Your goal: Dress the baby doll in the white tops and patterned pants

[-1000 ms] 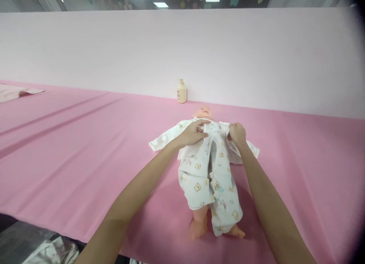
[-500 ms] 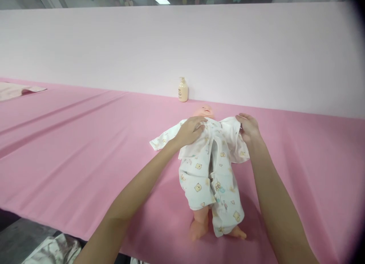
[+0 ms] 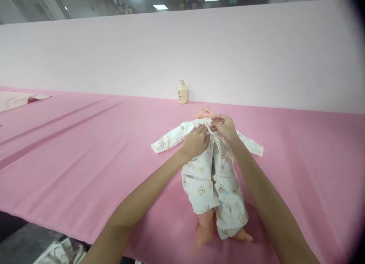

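Note:
A baby doll (image 3: 203, 235) lies on its back, head away from me, in a white baby shirt (image 3: 171, 139) and split pants (image 3: 201, 180), both printed with small bears. Both shirt sleeves are spread out to the sides. My left hand (image 3: 196, 141) rests on the doll's chest, fingers stretched over the shirt front. Close beside it, just below the doll's chin, my right hand (image 3: 224, 128) pinches the shirt's front edge near the collar. The doll's hands do not show, and my hands cover part of the chest.
A pump bottle (image 3: 183, 92) stands behind the doll's head, against the white wall (image 3: 114, 55). Pink cloth (image 3: 85, 150) with wrinkles covers the table. A pale folded cloth (image 3: 17, 100) lies at the far left. Patterned fabric (image 3: 62, 252) shows below the table's front edge.
My right hand has moved left from the shirt's right-side shoulder to the collar. The sleeve on that side, bunched before, is now stretched outward. My left hand has shifted slightly down and right.

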Demonstrator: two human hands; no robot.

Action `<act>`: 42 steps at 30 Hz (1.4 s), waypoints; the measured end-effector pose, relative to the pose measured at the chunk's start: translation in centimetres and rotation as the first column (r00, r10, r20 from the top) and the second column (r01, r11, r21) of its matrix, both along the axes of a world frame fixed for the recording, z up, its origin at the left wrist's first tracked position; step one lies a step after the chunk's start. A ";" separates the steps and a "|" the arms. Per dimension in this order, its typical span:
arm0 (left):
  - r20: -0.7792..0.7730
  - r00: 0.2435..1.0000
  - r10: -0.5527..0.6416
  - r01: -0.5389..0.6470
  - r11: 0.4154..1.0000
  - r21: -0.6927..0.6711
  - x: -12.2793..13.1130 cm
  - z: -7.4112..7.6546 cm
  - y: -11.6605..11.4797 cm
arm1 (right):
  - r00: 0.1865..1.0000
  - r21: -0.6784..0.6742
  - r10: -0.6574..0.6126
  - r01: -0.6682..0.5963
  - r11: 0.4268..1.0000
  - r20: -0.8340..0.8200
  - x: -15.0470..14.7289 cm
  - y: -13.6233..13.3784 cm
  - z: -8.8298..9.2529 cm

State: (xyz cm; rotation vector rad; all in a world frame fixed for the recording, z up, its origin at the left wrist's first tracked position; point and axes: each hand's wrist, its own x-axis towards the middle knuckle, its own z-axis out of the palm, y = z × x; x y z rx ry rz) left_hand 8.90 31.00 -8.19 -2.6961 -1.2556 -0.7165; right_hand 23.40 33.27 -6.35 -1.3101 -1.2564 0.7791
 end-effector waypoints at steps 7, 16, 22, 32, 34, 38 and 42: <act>-0.272 0.948 0.166 -0.132 0.982 0.136 1.4 1.1 -2.8 | 0.631 -0.299 0.269 -0.061 0.952 0.727 3.0 -5.3 4.9; -0.368 0.919 0.140 -0.182 0.980 -0.082 1.5 4.0 -7.3 | 0.626 -0.358 0.336 -0.095 0.929 0.704 3.0 -5.7 5.0; -0.421 0.894 0.155 -0.194 0.980 -0.049 0.6 4.3 -7.1 | 0.591 -0.312 0.278 -0.046 0.949 0.757 2.5 -5.6 4.4; -0.346 0.938 -0.015 -0.065 0.974 -0.219 -0.3 6.5 -6.9 | 0.937 -0.244 0.239 -0.176 0.954 0.255 2.9 -4.2 3.4; -0.379 0.921 -0.089 -0.032 0.952 -0.303 -0.2 6.4 -7.0 | 0.933 -0.201 0.198 -0.141 0.969 0.301 2.9 -4.1 3.1; -0.348 0.921 -0.177 0.032 0.923 -0.384 -0.1 6.1 -6.9 | 0.844 0.011 0.001 -0.008 1.000 0.537 2.5 -4.5 3.5; -0.349 0.915 -0.204 0.042 0.906 -0.420 -0.2 6.1 -6.9 | 0.916 0.038 -0.013 -0.002 0.999 0.401 1.6 -5.3 4.7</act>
